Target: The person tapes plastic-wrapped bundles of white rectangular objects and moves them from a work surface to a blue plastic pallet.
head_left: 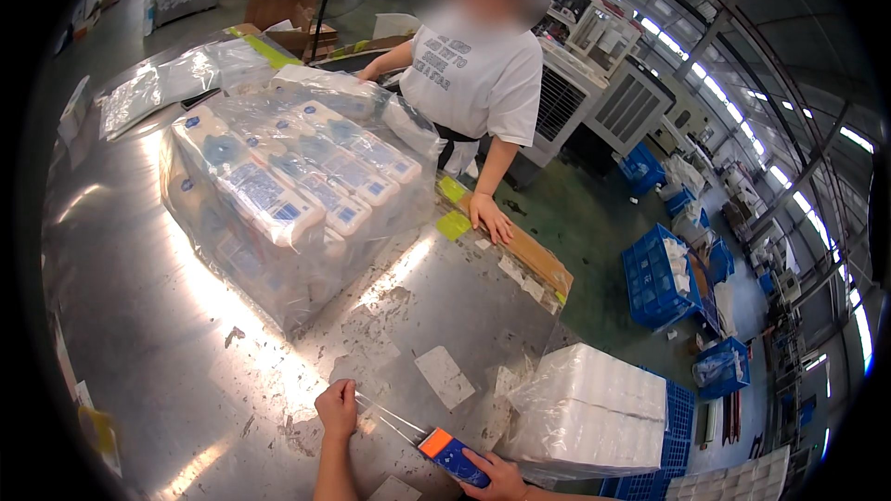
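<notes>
Head view: left hand (pixel 337 409) is closed in a fist, apparently pinching the ends of pale strands (pixel 394 414); right hand (pixel 499 478) is wrapped around a blue-and-orange box (pixel 454 457) over the near part of the metal table (pixel 264 450). The strands span the gap between the hands. Caution: excess pull could snap the strands or slip them from the pinch; slack could let them twist or catch on the scuffed tabletop.

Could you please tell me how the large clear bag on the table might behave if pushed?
The clear bag would likely feel floppy, since its plastic looks wrinkled. The many packs inside probably make it heavy, and its broad, squat shape should resist tipping.
</notes>
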Motion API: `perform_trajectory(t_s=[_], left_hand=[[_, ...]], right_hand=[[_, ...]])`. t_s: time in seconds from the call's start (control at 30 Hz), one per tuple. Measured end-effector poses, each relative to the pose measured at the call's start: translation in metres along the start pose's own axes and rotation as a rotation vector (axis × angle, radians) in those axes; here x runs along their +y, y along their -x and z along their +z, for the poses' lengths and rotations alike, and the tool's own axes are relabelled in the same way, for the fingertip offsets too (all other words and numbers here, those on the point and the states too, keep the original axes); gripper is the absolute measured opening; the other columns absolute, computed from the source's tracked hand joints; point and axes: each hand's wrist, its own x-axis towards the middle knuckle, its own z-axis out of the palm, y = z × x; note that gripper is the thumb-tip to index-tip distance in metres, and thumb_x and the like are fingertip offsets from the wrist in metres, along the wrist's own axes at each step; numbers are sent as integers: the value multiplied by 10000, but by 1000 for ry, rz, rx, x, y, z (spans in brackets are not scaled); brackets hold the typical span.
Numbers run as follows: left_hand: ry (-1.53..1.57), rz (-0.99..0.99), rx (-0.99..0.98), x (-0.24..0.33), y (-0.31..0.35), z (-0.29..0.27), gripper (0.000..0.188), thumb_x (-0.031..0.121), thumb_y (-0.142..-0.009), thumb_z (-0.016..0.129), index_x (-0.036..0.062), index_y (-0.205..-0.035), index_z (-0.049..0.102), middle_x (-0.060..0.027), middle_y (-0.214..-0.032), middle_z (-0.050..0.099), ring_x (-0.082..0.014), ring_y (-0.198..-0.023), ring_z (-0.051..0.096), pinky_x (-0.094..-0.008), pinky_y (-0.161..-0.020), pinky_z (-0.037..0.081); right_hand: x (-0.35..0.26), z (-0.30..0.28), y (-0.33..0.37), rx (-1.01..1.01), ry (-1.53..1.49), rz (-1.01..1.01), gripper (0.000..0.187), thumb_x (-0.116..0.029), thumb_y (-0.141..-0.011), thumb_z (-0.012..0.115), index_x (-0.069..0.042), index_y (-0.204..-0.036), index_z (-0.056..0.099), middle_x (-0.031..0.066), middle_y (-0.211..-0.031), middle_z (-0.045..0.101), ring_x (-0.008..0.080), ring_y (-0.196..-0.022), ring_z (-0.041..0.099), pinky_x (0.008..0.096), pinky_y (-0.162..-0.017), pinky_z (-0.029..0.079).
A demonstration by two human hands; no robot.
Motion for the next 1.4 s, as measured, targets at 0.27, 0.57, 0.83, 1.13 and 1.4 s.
perform_trajectory(t_s=[0.27, 0.57, 0.83, 1.13, 1.4], left_hand=[[2, -24, -9, 0, 0, 0, 169, 191, -813, 589, 37, -817, 659, -130, -610, 586, -238, -532, 562, -324, -528, 430], [13, -42, -8, 3, 0, 0, 168, 195, -813, 591, 41, -814, 657, -132, -611, 578, -243, -529, 563, -321, -527, 435], [-5, -39, 3, 2, -1, 1, 167, 190, -811, 591, 36, -807, 656, -135, -614, 583, -253, -534, 570, -320, -524, 436], [6, -57, -14, 8, -1, -2, 163, 177, -813, 587, 28, -808, 653, -134, -607, 576, -241, -522, 560, -319, -518, 430], [-1, -8, 13, 3, 0, 2, 152, 161, -810, 580, 23, -796, 644, -142, -608, 571, -266, -533, 562, -328, -521, 430]], right_hand=[[0, 0, -2, 11, -1, -25, 571, -298, -670, 718, -182, -1199, 538, 145, -1035, 601, 352, -799, 622, 418, -687, 521], [5, 0, -5, -48, -22, -41, 582, -275, -667, 717, -140, -1202, 531, 164, -1035, 595, 355, -810, 617, 421, -688, 516], [11, 3, -6, -78, 13, -48, 620, -268, -658, 714, -147, -1231, 510, 185, -1017, 588, 377, -793, 603, 434, -673, 507], [11, 0, -8, -71, 18, -87, 695, -295, -625, 725, -163, -1263, 482, 185, -891, 568, 362, -696, 588, 432, -604, 493], [13, 3, -8, -1, 46, -166, 685, -281, -627, 724, -167, -1260, 489, 181, -911, 572, 359, -686, 588, 428, -604, 496]])
